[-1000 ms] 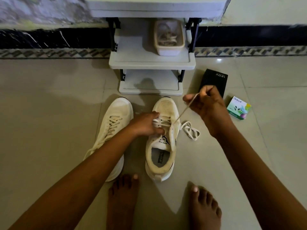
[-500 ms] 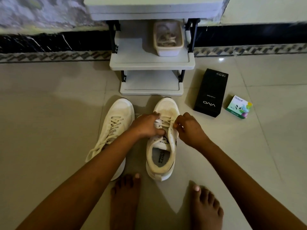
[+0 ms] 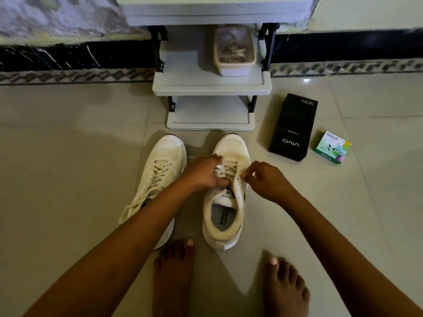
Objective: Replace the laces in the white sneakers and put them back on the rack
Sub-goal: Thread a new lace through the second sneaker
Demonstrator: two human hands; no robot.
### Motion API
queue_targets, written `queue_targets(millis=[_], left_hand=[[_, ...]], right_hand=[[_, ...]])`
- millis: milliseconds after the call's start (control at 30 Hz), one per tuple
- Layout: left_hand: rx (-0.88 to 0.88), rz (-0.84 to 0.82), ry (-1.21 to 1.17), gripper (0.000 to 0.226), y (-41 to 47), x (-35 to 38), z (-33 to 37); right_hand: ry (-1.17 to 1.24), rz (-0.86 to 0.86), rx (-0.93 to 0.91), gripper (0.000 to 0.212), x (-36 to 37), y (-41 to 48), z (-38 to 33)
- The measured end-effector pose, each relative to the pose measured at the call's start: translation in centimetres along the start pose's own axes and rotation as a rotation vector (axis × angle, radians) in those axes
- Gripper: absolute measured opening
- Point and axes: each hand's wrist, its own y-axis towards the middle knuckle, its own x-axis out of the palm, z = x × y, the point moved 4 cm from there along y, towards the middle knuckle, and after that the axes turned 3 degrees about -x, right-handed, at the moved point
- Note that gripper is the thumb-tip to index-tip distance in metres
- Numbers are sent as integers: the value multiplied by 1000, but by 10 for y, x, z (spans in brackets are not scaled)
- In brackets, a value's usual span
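The left sneaker (image 3: 162, 177), fully laced, and the right sneaker (image 3: 223, 225), laced only near the toe, stand on the floor (image 3: 68, 156) just before the rack (image 3: 211, 88); the left hand (image 3: 202, 173) has its grip curled tight on the right sneaker's left eyelet flap; the right hand (image 3: 266, 183) pinches at the opposite flap, its grip seemingly closed on the lace (image 3: 230, 169), though that is too small to be sure; a tub (image 3: 233, 67) of laces sits on the rack's shelf.

**Colours and patterns: floor lot**

Left sneaker (image 3: 164, 156), right sneaker (image 3: 231, 147): white, yellowed to cream; laces (image 3: 158, 172) cream.
Rack (image 3: 183, 85): pale grey shelves, black posts.
Tub (image 3: 233, 69): beige.
Large box (image 3: 293, 126): black, white lettering.
Small box (image 3: 332, 145): green and white.
Floor (image 3: 68, 156): beige tiles.
Skirting (image 3: 68, 56): black, white-veined; border (image 3: 68, 76) grey-and-white geometric.
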Motion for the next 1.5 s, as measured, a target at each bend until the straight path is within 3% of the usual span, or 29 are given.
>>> queue_targets(millis=[67,133,267,333,367,433,567,767,833,867,967,1133,1267,1400,1500], left_hand=[[2,-11,-35,78,1,0,-1],[1,-12,-44,78,1,-1,-1],[-1,-9,20,79,2,2,-1],[-3,-8,49,79,1,3,0],[-2,-9,57,79,1,3,0],[0,-13,55,78,0,2,0],[-1,-3,34,76,-1,2,1],[-5,-3,27,76,-2,2,1],[-6,5,30,74,-3,1,2],[-5,10,39,73,-3,1,4],[-2,14,78,69,-3,0,6],[-35,20,41,69,-1,-2,4],[-25,41,76,67,-4,0,11],[-17,29,90,68,-3,-2,10],[-9,18,101,68,-3,-2,10]], right_hand=[[-81,9,-84,28,2,0,0],[92,59,-110,22,-8,-2,-6],[1176,27,-99,23,-53,-14,-32],[1396,52,-72,25,-67,-16,-39],[1351,89,-2,22,-67,-14,-39],[962,154,117,13,-57,-10,-33],[240,30,57,30,-14,-2,-13],[-208,-41,-61,32,3,1,-10],[-177,-86,-119,26,-2,0,-15],[-28,-78,-139,21,-12,-4,-18],[685,19,-142,21,-51,-18,-27],[1007,-135,-190,23,-49,-24,-22],[528,-1,-10,18,-34,-13,-4],[60,-176,110,21,-13,-2,19],[-28,94,65,25,-17,4,19]])
